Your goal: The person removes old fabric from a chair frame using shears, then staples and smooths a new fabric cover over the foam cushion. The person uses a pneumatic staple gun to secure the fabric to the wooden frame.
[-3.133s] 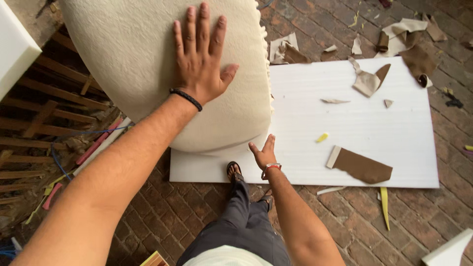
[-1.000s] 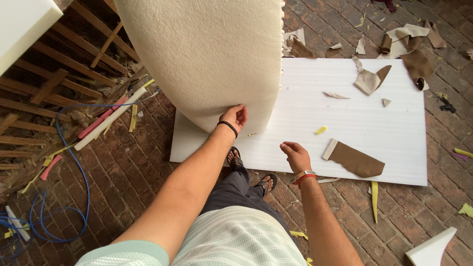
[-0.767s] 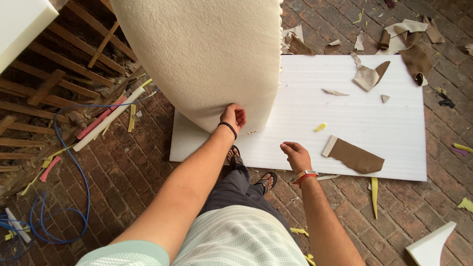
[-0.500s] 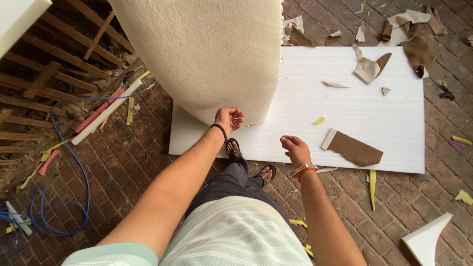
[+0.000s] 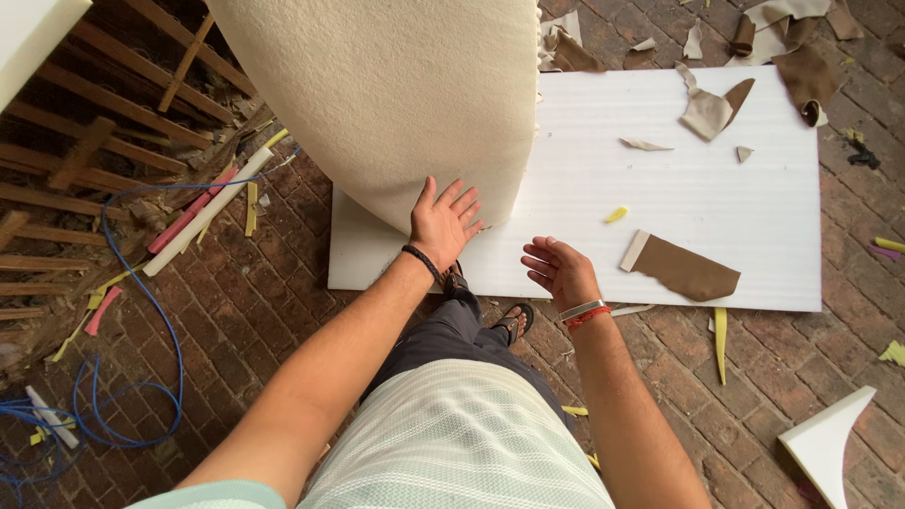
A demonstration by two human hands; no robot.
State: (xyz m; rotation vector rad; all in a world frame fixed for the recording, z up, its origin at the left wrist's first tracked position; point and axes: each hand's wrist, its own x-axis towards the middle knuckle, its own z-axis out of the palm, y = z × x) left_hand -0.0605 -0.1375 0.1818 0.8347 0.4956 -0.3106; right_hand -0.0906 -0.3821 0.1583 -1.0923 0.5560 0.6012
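Left hand (image 5: 443, 219) pressing flat, fingers spread, on lower edge of cream upholstered panel (image 5: 396, 94), steadying it upright over near-left corner of white foam board (image 5: 716, 179). Right hand (image 5: 558, 271) hovering open, holding nothing, near board's near edge.

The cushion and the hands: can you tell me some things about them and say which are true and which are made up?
1. The left hand lies flat on the cream cushion. True.
2. The right hand holds the brown scrap. False: it is open and empty, apart from the scrap.
3. The cushion stands partly on a white board. True.
4. The floor is green carpet. False: it is red-brown brick.
5. A blue cable lies on the floor to the left. True.
6. The left wrist is bare. False: it wears a dark band.
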